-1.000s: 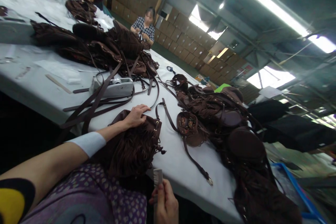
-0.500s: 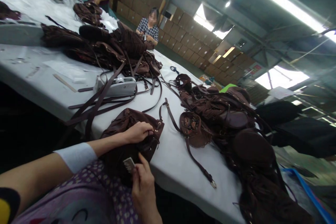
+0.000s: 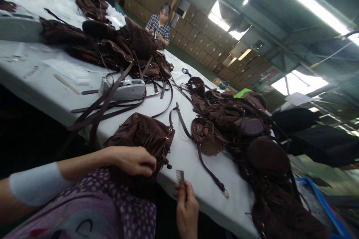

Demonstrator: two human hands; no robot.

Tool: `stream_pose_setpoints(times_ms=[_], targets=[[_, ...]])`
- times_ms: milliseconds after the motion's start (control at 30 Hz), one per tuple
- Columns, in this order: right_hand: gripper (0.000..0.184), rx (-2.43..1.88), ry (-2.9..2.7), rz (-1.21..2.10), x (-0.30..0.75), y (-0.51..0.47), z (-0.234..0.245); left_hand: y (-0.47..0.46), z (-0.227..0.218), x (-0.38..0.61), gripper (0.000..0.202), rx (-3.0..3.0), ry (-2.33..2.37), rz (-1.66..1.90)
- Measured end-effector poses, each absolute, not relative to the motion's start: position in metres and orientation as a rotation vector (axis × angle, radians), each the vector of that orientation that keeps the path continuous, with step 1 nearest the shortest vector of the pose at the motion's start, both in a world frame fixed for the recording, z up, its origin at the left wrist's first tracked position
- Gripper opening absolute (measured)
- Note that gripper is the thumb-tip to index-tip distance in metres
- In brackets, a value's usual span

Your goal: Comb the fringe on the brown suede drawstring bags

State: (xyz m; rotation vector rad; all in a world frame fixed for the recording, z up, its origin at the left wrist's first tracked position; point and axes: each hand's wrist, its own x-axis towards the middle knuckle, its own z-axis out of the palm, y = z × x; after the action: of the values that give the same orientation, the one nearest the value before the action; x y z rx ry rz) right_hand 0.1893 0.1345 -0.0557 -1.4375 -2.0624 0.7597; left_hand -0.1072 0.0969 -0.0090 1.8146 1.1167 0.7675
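Note:
A dark brown fringed bag (image 3: 140,130) lies at the near table edge, its eyelet-lined rim facing right. My left hand (image 3: 134,160) is closed with curled fingers on the near side of this bag; the part it grips is hidden under the fingers. Just right of the bag and off it, my right hand (image 3: 187,205) pinches a small pale comb (image 3: 180,176) with its teeth pointing left. A dark cord end hangs from the bag between the two hands.
On the white table (image 3: 193,175) lie a small open brown bag (image 3: 206,134) with a buckled strap, a heap of brown bags (image 3: 260,157) at right and another heap (image 3: 112,52) at left. A grey tape dispenser (image 3: 126,89) sits among straps. Two people work beyond.
My right hand has moved right with the comb, away from the bag's near side. My left hand has shifted down and left, from the top of the bag toward its near side.

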Motion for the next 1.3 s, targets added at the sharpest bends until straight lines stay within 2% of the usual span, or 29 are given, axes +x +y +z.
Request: stream_pose_setpoints(times_ms=[67, 133, 233, 367, 433, 533, 600, 667, 767, 867, 1100, 1300], targets=[[0.039, -1.327, -2.162, 0.660, 0.181, 0.162, -0.036, 0.073, 0.012, -0.110, 0.027, 1.915, 1.065, 0.607], [0.036, -1.145, -2.295, 0.547, 0.164, 0.190, -0.020, 0.069, 0.037, -0.115, 0.027, 2.022, 1.127, 0.495], [0.032, -0.836, -2.581, 0.377, 0.128, 0.226, -0.002, 0.107, 0.060, -0.119, 0.030, 2.028, 1.560, 0.766], [0.045, -0.622, -2.967, 0.090, 0.089, 0.255, -0.002, 0.183, 0.030, -0.118, 0.051, 1.881, 2.016, 0.813], [0.051, -0.578, -3.069, 0.065, 0.086, 0.260, -0.013, 0.206, -0.001, -0.119, 0.050, 1.861, 2.110, 0.682], [0.053, -0.590, -3.117, 0.121, 0.098, 0.257, -0.036, 0.219, -0.040, -0.122, 0.039, 1.897, 2.143, 0.493], [0.055, -0.633, -3.088, 0.269, 0.109, 0.250, -0.048, 0.221, -0.054, -0.125, 0.038, 1.925, 2.151, 0.427], [0.054, -0.656, -2.965, 0.588, 0.117, 0.242, -0.055, 0.224, -0.060, -0.127, 0.038, 1.956, 2.145, 0.396], [0.041, -0.696, -2.670, 1.089, 0.119, 0.235, -0.053, 0.227, -0.061, -0.127, 0.037, 1.998, 2.128, 0.381], [0.035, -0.775, -2.552, 1.326, 0.115, 0.230, -0.038, 0.228, -0.063, -0.127, 0.036, 2.017, 2.132, 0.402], [0.031, -0.621, -2.704, 1.437, 0.109, 0.188, 0.022, 0.229, -0.068, -0.130, 0.033, 2.011, 2.147, 0.472], [0.031, -0.407, -2.970, 0.905, 0.137, 0.133, 0.015, 0.230, -0.069, -0.132, 0.033, 2.024, 2.133, 0.530]])
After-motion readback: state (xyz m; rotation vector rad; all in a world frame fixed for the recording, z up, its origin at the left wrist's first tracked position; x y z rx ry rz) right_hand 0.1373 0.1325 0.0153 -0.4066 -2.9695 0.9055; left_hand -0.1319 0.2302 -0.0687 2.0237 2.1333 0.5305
